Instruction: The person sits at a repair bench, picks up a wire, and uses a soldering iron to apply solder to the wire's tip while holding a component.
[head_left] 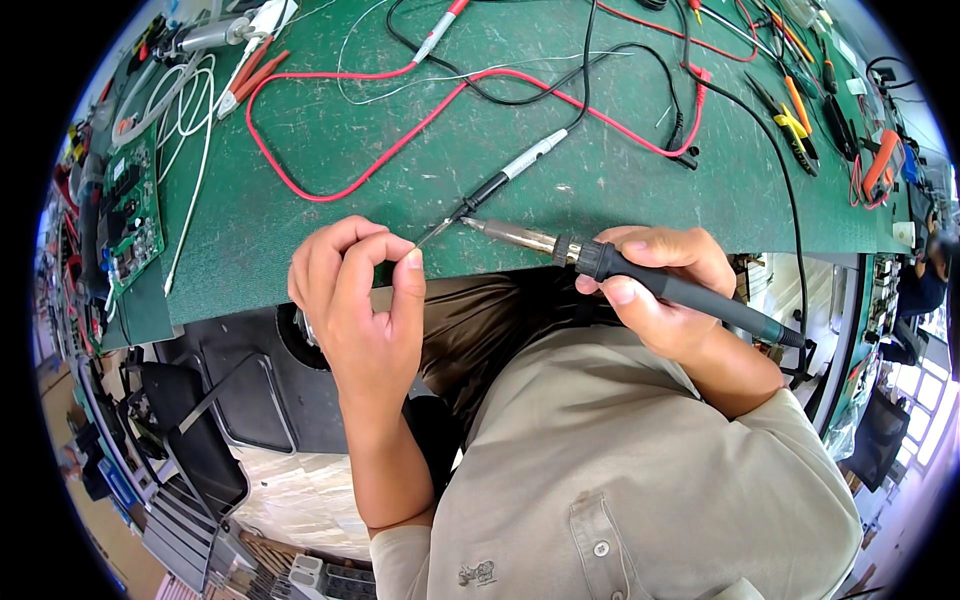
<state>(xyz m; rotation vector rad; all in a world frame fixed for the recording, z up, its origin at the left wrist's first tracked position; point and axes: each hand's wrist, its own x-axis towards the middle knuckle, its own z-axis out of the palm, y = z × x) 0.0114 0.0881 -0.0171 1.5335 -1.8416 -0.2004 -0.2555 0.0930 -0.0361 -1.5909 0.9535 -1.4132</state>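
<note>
My right hand (665, 285) is wrapped round the dark handle of a soldering iron (650, 280), whose metal tip points left. Between the thumb and forefinger of my left hand (355, 290) a thin metal pin (435, 233) is pinched. The pin's far end meets the black end of a test probe (515, 170) with a silver-grey section and a black lead. The iron's tip lies at this same spot, close beside the joint; whether it touches cannot be made out. All this happens at the near edge of the green mat (400, 200).
A red test lead (350, 190) loops across the mat to a second probe (435, 38). Thin solder wire (345, 80) curls behind. Yellow-handled pliers (795, 125) and an orange meter (882, 165) lie right. A green circuit board (135, 215) and white cable (195, 180) sit left.
</note>
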